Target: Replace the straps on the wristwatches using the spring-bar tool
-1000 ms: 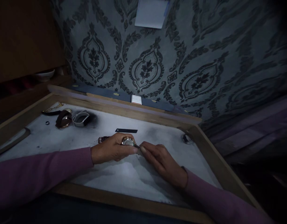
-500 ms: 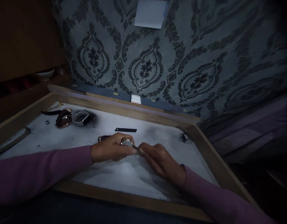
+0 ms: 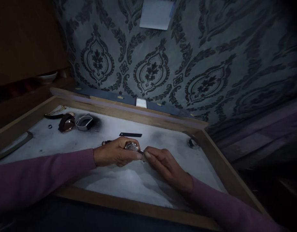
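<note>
My left hand [image 3: 116,153] is closed on a round, gold-rimmed wristwatch [image 3: 132,146], its pale metal face turned up toward me. Beyond the knuckles, a piece of dark watch strap [image 3: 106,142] shows; most of it is hidden. My right hand [image 3: 166,166] pinches a small, thin metal tool [image 3: 142,152] whose tip meets the right edge of the watch case. The tool's exact kind is hidden by the fingers. Just past the hands, a flat black cutter blade [image 3: 130,134] lies on the white surface.
A wooden rim [image 3: 143,206] frames the white work surface. At its far left lie a brown-strapped watch [image 3: 67,122], a grey-banded watch [image 3: 85,122], a black curved piece [image 3: 53,116] and a loose strap [image 3: 15,146]. Another watch [image 3: 193,142] rests by the right rim. Patterned wallpaper rises behind.
The tool at the watch edge has tilted slightly and catches more light. Both hands keep nearly the same place, with the watch face a little darker.
</note>
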A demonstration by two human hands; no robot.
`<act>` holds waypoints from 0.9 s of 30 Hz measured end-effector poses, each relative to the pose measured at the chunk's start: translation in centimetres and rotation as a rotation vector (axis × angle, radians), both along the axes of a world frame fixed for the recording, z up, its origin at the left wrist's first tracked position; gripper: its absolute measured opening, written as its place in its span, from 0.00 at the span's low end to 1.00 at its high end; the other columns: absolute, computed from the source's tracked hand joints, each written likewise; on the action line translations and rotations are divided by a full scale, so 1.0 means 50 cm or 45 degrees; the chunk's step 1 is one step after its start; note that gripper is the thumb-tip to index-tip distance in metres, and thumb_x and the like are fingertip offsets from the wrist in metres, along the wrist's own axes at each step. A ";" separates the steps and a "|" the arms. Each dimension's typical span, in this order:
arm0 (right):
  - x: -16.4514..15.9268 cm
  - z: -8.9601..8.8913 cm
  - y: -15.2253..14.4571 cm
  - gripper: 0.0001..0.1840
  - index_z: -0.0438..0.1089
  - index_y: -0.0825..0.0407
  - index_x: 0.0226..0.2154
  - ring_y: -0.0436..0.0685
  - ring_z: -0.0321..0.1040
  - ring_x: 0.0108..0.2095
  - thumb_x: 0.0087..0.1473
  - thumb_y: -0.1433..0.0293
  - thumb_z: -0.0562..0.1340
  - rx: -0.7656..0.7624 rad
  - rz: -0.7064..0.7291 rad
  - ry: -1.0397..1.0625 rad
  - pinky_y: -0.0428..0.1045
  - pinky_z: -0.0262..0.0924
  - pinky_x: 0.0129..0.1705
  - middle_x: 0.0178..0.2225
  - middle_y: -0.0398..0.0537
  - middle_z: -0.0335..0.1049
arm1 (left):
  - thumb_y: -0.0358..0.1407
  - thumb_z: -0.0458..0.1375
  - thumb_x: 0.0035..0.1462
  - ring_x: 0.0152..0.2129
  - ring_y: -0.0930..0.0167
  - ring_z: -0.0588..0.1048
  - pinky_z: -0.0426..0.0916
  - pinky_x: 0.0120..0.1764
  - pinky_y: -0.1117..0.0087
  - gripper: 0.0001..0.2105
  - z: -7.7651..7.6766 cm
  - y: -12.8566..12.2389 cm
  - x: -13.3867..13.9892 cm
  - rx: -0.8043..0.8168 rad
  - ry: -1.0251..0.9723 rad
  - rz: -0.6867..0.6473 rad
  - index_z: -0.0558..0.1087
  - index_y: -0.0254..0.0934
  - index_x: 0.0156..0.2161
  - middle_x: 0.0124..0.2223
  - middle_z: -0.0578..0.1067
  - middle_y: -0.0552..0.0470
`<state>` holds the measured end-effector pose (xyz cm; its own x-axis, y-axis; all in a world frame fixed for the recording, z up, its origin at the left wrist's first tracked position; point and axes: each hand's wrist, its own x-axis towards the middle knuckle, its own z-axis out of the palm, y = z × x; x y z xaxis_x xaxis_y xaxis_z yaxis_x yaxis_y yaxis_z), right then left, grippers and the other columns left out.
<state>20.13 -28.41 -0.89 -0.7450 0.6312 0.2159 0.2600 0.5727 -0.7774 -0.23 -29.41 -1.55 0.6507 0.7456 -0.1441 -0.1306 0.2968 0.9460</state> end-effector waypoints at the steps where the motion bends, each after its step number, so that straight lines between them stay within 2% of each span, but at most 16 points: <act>1: -0.001 -0.001 0.000 0.20 0.57 0.51 0.24 0.47 0.49 0.19 0.67 0.63 0.48 -0.030 -0.004 0.009 0.45 0.47 0.22 0.19 0.37 0.50 | 0.43 0.64 0.52 0.13 0.82 0.51 0.46 0.16 0.78 0.15 0.001 0.000 0.000 0.024 0.011 0.005 0.62 0.36 0.29 0.16 0.56 0.65; 5: -0.002 -0.007 0.001 0.20 0.57 0.51 0.24 0.47 0.49 0.20 0.67 0.63 0.48 -0.067 -0.003 0.016 0.44 0.47 0.22 0.20 0.37 0.50 | 0.43 0.62 0.52 0.13 0.82 0.52 0.47 0.16 0.79 0.15 0.006 -0.001 -0.001 0.085 0.058 0.015 0.63 0.36 0.29 0.17 0.56 0.65; 10: 0.003 -0.008 0.001 0.16 0.57 0.51 0.27 0.47 0.52 0.19 0.67 0.70 0.47 0.241 0.055 -0.069 0.45 0.46 0.23 0.21 0.37 0.51 | 0.44 0.63 0.52 0.13 0.81 0.52 0.48 0.15 0.79 0.16 0.006 -0.002 -0.003 0.073 0.081 -0.023 0.62 0.36 0.28 0.17 0.57 0.65; 15: 0.011 -0.010 0.001 0.14 0.56 0.50 0.28 0.47 0.47 0.16 0.66 0.72 0.48 0.410 0.055 -0.138 0.46 0.42 0.21 0.18 0.34 0.46 | 0.43 0.64 0.51 0.13 0.81 0.51 0.46 0.16 0.79 0.16 0.002 -0.002 -0.004 -0.053 0.032 -0.059 0.62 0.37 0.28 0.17 0.56 0.65; 20: 0.018 -0.016 0.001 0.12 0.56 0.50 0.29 0.48 0.44 0.16 0.63 0.76 0.49 0.545 0.060 -0.117 0.47 0.40 0.21 0.18 0.34 0.46 | 0.41 0.66 0.50 0.12 0.82 0.49 0.43 0.15 0.79 0.17 0.002 -0.001 -0.002 -0.181 -0.045 -0.129 0.62 0.37 0.29 0.16 0.54 0.66; 27: 0.016 -0.017 0.000 0.11 0.58 0.50 0.31 0.47 0.45 0.16 0.63 0.78 0.49 0.622 0.061 -0.035 0.46 0.42 0.21 0.18 0.34 0.48 | 0.39 0.67 0.50 0.12 0.82 0.48 0.42 0.16 0.79 0.17 -0.002 -0.002 -0.004 -0.318 -0.150 -0.222 0.60 0.38 0.29 0.16 0.54 0.66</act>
<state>20.94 -28.40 -1.72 -0.7805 0.4259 0.4576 0.2412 0.8805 -0.4081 -0.41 -29.51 -1.66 0.7883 0.5727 -0.2250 -0.1616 0.5455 0.8224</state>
